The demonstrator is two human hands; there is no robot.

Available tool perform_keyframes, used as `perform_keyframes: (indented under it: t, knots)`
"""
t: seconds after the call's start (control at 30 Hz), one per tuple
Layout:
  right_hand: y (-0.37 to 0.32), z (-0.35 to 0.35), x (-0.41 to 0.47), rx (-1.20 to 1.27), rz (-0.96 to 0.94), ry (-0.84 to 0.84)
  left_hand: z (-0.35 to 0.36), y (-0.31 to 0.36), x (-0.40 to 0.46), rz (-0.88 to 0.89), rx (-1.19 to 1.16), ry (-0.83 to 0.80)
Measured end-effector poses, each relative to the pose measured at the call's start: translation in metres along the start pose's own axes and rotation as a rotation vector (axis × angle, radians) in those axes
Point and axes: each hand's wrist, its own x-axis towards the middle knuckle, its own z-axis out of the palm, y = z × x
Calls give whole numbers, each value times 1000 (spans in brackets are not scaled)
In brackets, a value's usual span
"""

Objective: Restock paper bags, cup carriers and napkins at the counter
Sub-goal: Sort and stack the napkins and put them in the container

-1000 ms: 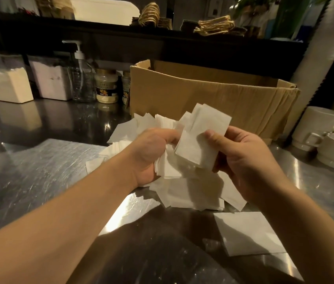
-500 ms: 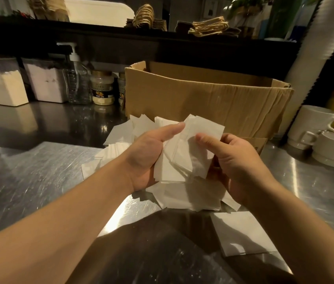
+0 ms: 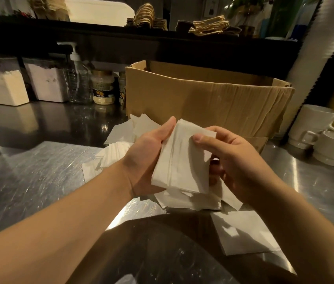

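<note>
A stack of white napkins [image 3: 182, 160] is held above the steel counter [image 3: 39, 171] between both hands. My left hand [image 3: 145, 158] cups its left edge, thumb up along the top corner. My right hand [image 3: 236, 160] grips the right side, thumb pressed on the top napkin. More loose napkins [image 3: 125, 136] lie scattered on the counter beneath and behind the hands. One single napkin [image 3: 244, 232] lies flat near the front right. An open cardboard box [image 3: 203, 99] stands just behind the pile.
At the back left stand two napkin holders [image 3: 6, 89], a pump bottle [image 3: 78, 83] and small jars [image 3: 102, 89]. White cups [image 3: 315, 124] are stacked at the right. A dark shelf above carries paper bags with twine handles [image 3: 209, 27].
The fanned-out napkins have been gathered and squared into one tidy stack between both hands. My right thumb now presses on top of it.
</note>
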Motion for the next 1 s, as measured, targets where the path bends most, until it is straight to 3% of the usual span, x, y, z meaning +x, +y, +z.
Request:
perform_keyframes:
  t: [0.2, 0.37, 0.57, 0.7, 1.0]
  knots:
    - [16, 2, 6, -463, -299, 285, -4, 3, -1, -31, 12, -92]
    - [11, 6, -1, -716, -493, 143, -1, -1, 2, -93, -157, -165]
    - [9, 19, -6, -696, -298, 167, -4, -4, 8, 96, -312, -118]
    - [7, 23, -8, -651, -180, 96, 1, -7, 11, 213, -349, -33]
    - [6, 24, -12, -697, -196, 39, 2, -10, 13, 172, -328, 39]
